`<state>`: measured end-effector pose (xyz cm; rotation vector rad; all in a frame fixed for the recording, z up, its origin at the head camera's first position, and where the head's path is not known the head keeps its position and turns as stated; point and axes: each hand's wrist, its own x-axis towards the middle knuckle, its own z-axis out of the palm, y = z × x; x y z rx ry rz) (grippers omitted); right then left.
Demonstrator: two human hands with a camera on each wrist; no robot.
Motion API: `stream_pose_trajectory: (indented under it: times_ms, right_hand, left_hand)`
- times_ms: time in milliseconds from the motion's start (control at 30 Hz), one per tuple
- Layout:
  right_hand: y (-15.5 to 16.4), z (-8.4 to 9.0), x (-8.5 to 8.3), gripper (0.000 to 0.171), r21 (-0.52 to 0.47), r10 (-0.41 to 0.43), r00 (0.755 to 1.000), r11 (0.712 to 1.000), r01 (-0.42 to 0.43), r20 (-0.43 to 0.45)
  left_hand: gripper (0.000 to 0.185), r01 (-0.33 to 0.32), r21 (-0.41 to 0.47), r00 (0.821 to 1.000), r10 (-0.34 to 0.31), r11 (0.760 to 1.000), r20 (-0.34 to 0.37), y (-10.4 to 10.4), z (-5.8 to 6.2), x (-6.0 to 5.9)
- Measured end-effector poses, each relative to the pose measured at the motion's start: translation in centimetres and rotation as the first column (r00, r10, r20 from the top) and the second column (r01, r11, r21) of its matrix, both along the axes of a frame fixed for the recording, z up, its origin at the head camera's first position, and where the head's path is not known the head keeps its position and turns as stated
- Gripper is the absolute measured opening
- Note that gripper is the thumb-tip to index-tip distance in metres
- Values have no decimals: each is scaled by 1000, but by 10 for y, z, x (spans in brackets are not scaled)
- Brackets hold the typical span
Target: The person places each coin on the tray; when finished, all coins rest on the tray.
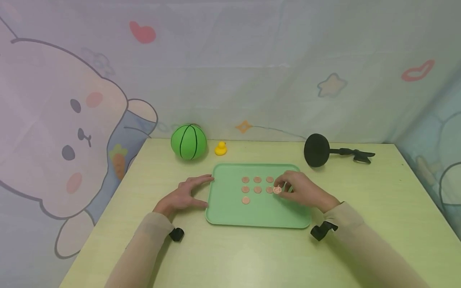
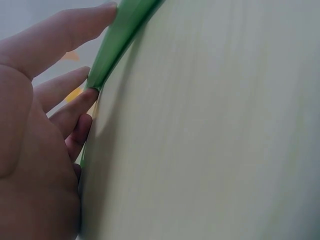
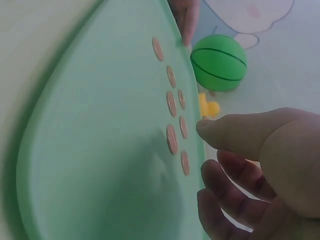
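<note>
Right now your right hand (image 1: 304, 191) hovers over the green tray (image 1: 230, 212), thumb and fingertips pinching a copper coin (image 1: 277, 190) just above the tray floor, at about three o'clock from the other coins. Those coins (image 1: 257, 185) lie flat in neat rows near the tray's middle: three across the far row, three in the next, and a single one (image 1: 246, 200) alone at seven o'clock of the group. The pinched coin sits right beside the end of the middle row; whether it touches the tray you cannot tell from the head view, and the right wrist view shows your thumb (image 3: 235, 135) and curled fingers but not the coin between them. Your left hand (image 1: 183, 195) lies at nine o'clock of the tray, fingers spread and straight, with the fingertips (image 2: 87, 95) pressed against the tray's left rim (image 2: 120, 35) and the thumb near its front corner. Beyond the tray, a green ball (image 1: 189, 142) sits at eleven o'clock with a small yellow duck (image 1: 221, 149) just beside it, and a black round-headed stand (image 1: 318, 150) lies on the table (image 1: 378, 192) at one o'clock.
</note>
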<state>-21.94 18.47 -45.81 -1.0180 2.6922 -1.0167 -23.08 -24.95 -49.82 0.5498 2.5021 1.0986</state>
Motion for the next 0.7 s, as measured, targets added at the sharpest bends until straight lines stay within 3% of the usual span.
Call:
stream_pose_trajectory:
  times_ms: [233,700]
  right_hand:
    - [-22,-9,0,1,6,38,998,999,-38,-42]
    - [-41,-16,5,6,96,33,997,995,-27,-68]
  left_hand:
    - [90,1,2,1000,-1,1000,4,0,1,0]
    - [90,45,-19,998,-46,999,-53,-1,0,-1]
